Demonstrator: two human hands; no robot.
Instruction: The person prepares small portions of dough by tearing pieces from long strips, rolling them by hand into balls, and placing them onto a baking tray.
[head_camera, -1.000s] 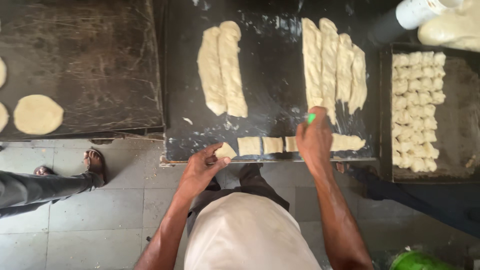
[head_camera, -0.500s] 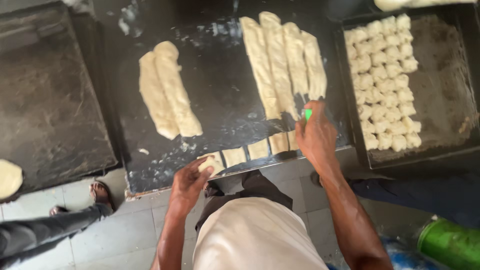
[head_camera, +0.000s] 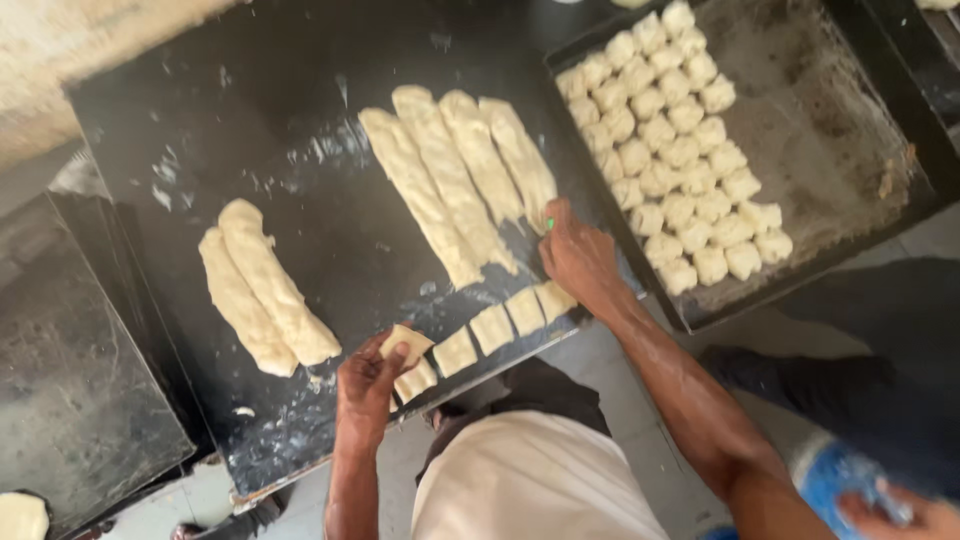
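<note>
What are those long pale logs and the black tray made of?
The long logs look like soft raw dough: pale cream, matte, lumpy, with floury smears on the black board around them. The left hand pinches a cut piece of the same stuff. The tray seems to be dark metal, dull and stained, with a raised rim.

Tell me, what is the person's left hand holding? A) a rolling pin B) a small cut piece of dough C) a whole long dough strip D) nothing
B: the left hand grips a small cut dough piece at the near edge of the black board.
</note>
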